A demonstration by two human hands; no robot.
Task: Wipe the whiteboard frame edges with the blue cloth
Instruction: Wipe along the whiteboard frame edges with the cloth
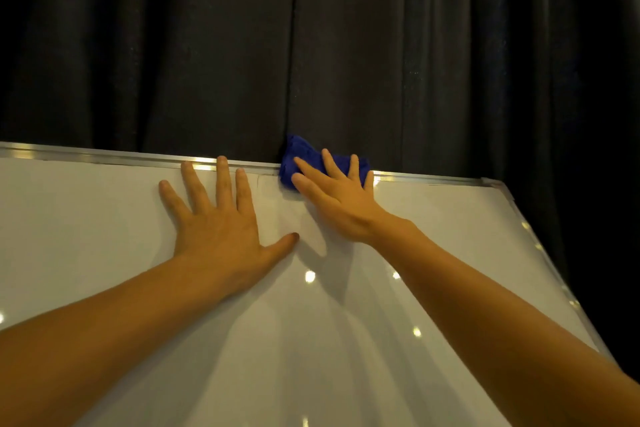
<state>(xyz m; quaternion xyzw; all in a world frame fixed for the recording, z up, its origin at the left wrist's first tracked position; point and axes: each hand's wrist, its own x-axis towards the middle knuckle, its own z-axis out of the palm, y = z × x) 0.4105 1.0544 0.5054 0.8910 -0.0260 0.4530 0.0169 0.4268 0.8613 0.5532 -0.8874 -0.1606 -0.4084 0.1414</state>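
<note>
A whiteboard (104, 236) with a silver metal frame (104, 157) fills the lower part of the head view. A bunched blue cloth (298, 152) sits on the top frame edge, a little right of the middle. My right hand (337, 199) presses flat on the cloth, fingers spread over it, and covers its lower half. My left hand (218, 225) lies flat on the board surface just left of the cloth, fingers apart, fingertips reaching the top frame. It holds nothing.
A dark curtain (311, 45) hangs behind the board. The board's top right corner (493, 183) and its right frame edge (547, 263) slant down to the lower right. Small light spots reflect on the board.
</note>
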